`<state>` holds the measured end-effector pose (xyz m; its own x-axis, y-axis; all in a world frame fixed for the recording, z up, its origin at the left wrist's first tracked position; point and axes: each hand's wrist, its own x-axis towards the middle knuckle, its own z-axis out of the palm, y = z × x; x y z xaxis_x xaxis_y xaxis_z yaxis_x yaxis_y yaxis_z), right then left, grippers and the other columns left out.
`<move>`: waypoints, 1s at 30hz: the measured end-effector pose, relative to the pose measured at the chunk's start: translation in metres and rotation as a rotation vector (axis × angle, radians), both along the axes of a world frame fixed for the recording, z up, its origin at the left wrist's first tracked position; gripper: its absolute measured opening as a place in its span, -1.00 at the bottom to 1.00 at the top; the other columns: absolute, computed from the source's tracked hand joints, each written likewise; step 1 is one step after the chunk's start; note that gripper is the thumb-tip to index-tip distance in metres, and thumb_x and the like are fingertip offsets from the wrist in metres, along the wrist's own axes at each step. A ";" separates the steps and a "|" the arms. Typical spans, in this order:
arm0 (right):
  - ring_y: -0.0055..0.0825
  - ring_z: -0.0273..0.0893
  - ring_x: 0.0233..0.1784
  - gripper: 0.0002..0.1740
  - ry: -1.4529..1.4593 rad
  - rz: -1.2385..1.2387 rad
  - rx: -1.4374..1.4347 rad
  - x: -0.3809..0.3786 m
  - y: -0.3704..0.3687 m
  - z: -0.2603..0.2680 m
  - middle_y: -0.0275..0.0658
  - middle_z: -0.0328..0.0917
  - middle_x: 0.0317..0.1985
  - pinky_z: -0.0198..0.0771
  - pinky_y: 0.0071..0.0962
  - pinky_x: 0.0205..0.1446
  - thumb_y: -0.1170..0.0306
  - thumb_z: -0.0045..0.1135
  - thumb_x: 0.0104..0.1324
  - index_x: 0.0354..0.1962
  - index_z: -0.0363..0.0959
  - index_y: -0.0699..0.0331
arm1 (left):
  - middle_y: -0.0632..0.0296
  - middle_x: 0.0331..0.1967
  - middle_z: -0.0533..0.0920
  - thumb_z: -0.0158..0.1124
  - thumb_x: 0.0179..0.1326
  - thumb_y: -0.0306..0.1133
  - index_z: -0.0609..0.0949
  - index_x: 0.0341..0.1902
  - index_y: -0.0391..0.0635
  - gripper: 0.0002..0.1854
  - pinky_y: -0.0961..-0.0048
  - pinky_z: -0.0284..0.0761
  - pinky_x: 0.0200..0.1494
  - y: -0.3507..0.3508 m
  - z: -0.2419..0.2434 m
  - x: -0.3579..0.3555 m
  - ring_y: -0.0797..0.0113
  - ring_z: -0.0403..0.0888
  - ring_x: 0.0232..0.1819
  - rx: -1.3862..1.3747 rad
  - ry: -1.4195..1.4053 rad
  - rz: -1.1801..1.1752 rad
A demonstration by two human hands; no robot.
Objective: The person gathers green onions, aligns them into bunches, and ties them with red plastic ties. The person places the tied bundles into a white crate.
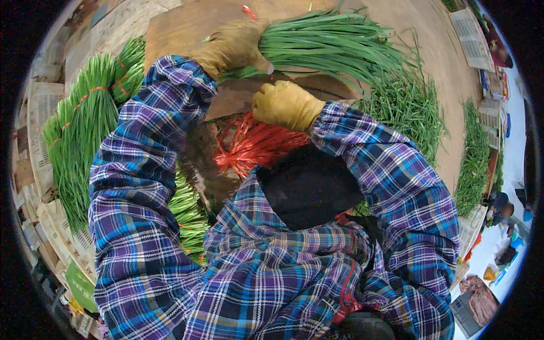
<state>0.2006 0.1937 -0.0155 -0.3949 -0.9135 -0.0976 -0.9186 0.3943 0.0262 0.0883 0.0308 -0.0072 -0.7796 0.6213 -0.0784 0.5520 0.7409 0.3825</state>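
My left hand, in a tan work glove, is wrapped over a bunch of long flat green leaves, likely garlic chives, on a brown board. The glove hides one end of the bunch; the leaf tips fan out to the right. A bit of red plastic strip sticks up past that hand. Just below the bunch is my right hand, gloved alike, with its fingers curled in. Whether it grips a strand is hidden. Under it lies a hank of red plastic strips, gathered at one end.
Tied chive bundles with red bands are stacked at left, beside pale plastic crates. More banded bundles lie by my left forearm. Loose leaves are heaped at right, and another leaf pile lies beyond. People are at the far right.
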 end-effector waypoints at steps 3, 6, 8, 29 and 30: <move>-0.32 0.62 -0.16 -0.86 -0.114 -0.258 -0.037 -0.004 0.013 0.010 -0.30 0.61 -0.30 0.58 -0.26 -0.25 0.30 0.16 0.20 -0.32 0.60 0.13 | -0.19 0.05 0.59 0.62 -0.31 0.05 0.47 0.18 -0.19 -0.05 0.06 0.47 0.14 -0.003 0.000 0.001 -0.20 0.56 0.10 -0.017 -0.019 0.029; -0.30 0.63 -0.15 -0.85 -0.339 -0.572 -0.749 -0.013 0.029 0.018 -0.24 0.65 -0.29 0.55 -0.33 -0.09 0.33 0.24 0.25 -0.30 0.63 0.21 | -0.20 0.13 0.56 0.62 -0.30 0.01 0.41 0.31 -0.23 0.04 0.13 0.42 0.23 -0.009 0.007 -0.003 -0.17 0.51 0.20 0.088 -0.101 -0.059; -0.41 0.62 -0.18 -0.79 -0.719 -0.723 -1.213 -0.024 0.034 0.017 -0.24 0.69 -0.26 0.49 -0.44 -0.04 0.30 0.32 0.25 -0.28 0.67 0.29 | -0.20 0.19 0.54 0.63 -0.31 -0.02 0.34 0.38 -0.25 0.12 0.19 0.37 0.30 -0.012 0.016 -0.008 -0.12 0.46 0.28 0.122 -0.217 -0.075; -0.16 0.51 0.00 -0.83 -0.157 -0.741 -0.818 -0.065 0.022 0.036 -0.19 0.63 -0.19 0.42 -0.24 0.11 0.36 0.34 0.16 -0.32 0.62 0.27 | -0.09 -0.25 0.71 0.38 0.03 -0.08 0.66 -0.10 -0.11 -0.57 0.05 0.58 -0.19 0.015 -0.006 0.003 -0.11 0.69 -0.19 0.018 -0.037 0.021; -0.18 0.53 -0.02 -0.83 -0.134 -0.718 -0.829 -0.061 0.022 0.036 -0.22 0.64 -0.18 0.45 -0.25 0.07 0.38 0.35 0.13 -0.33 0.61 0.25 | -0.10 -0.25 0.70 0.39 0.02 -0.06 0.64 -0.03 -0.12 -0.50 0.05 0.58 -0.19 0.014 -0.007 0.002 -0.11 0.69 -0.19 0.007 -0.054 -0.013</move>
<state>0.1395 0.2157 0.0203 -0.8916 -0.2785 0.3572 -0.4449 0.6863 -0.5754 0.0900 0.0448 -0.0145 -0.7665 0.6318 -0.1155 0.5399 0.7312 0.4170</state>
